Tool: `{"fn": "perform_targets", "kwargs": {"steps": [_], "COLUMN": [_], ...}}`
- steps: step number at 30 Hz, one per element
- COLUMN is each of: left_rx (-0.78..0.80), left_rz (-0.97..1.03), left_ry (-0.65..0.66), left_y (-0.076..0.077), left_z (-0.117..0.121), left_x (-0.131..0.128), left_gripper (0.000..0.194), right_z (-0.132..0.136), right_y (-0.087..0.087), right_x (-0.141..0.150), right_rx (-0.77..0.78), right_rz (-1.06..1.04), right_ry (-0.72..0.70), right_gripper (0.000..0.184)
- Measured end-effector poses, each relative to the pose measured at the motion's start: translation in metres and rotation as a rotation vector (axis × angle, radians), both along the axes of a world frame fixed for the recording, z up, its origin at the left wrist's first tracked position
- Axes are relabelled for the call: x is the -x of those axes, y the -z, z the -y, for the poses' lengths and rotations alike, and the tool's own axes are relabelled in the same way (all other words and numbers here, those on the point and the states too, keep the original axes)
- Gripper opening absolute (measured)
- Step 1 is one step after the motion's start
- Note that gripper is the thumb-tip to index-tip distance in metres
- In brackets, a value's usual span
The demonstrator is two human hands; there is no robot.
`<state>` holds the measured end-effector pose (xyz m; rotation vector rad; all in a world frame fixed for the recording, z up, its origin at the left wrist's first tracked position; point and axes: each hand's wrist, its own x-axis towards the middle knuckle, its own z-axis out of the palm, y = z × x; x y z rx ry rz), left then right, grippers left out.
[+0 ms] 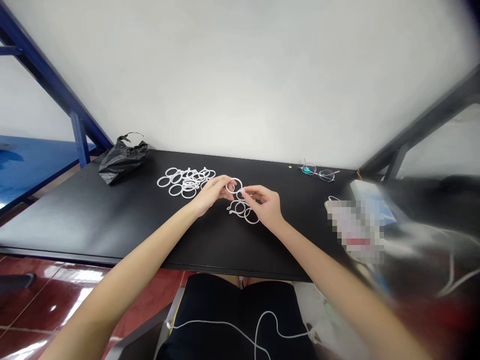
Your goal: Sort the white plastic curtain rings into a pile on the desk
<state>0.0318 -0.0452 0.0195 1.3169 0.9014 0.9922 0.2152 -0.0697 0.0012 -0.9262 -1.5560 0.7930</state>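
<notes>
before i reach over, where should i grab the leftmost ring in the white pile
Pinch the outer rim of the leftmost white plastic ring on its far left arc, coming from the left with your fingers. That arc sticks out clear of the pile, while its right side runs into the neighbouring rings, and it seems to lie flat on the black table.

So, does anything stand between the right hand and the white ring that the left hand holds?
Probably one thing: another white ring sits just between the fingers of the right hand and the held ring, close against it. I cannot tell whether the two rings are linked.
</notes>
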Motion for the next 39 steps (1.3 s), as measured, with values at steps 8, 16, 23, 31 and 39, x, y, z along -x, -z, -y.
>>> {"fn": "perform_targets", "kwargs": {"steps": [8, 16, 23, 31, 39], "left_rx": [-0.644, -0.515, -0.559, -0.73, -0.522], "left_rz": [-0.586, -0.53, -0.571, -0.891, -1.22], "left_ry": [-0.162, -0.07, -0.035, -0.241, -0.64], "left_y": [0.004, -0.001, -0.001, -0.003, 0.007], "left_z": [0.013, 0.01, 0.009, -0.003, -0.03], "left_x": [-0.002, 0.003, 0.004, 0.023, 0.068], "left_gripper": [0.034, 0.037, 0.04, 0.039, 0.034], "right_z": [0.0, 0.003, 0.002, -0.003, -0.003], "right_y": [0.002, -0.008, -0.004, -0.007, -0.015], "right_x": [0.006, 0.005, 0.008, 0.004, 0.0], "right_rx": [0.198, 0.294, 0.294, 0.3, 0.347], "right_rz": [-0.2, -0.224, -0.251, -0.265, -0.314], "right_ry": [-0.12, -0.17, -0.165, -0.071, -0.034], "right_gripper": [0.019, 0.022, 0.021, 0.025, 0.027]}}
